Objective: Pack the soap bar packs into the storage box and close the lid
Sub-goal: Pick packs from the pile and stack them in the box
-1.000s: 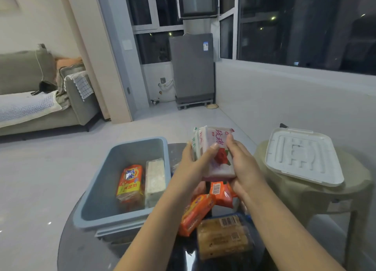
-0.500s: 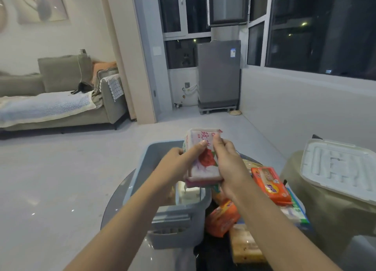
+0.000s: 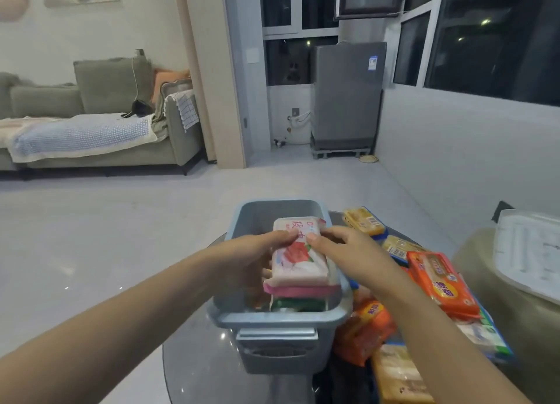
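A blue-grey storage box (image 3: pixel 280 318) stands open on the dark round table (image 3: pixel 200 370). Both hands hold a stack of pink-and-white soap packs with a rose print (image 3: pixel 298 259) inside the box's mouth. My left hand (image 3: pixel 251 256) grips the stack's left side and my right hand (image 3: pixel 342 249) grips its right side, thumbs on top. Right of the box lie loose packs: an orange one (image 3: pixel 439 284), another orange one (image 3: pixel 368 328) and yellow ones (image 3: pixel 363 220). The white lid (image 3: pixel 530 253) rests on a stool at the right.
A beige stool (image 3: pixel 485 282) stands close to the table's right side under the lid. A yellow pack (image 3: pixel 397 376) lies at the table's near edge. Open grey floor stretches ahead to a sofa (image 3: pixel 100 124) and a grey appliance (image 3: pixel 347 97).
Both hands have carried the rose-print stack leftward from above the loose packs and lowered it flat into the box. The camera view has turned toward the box.
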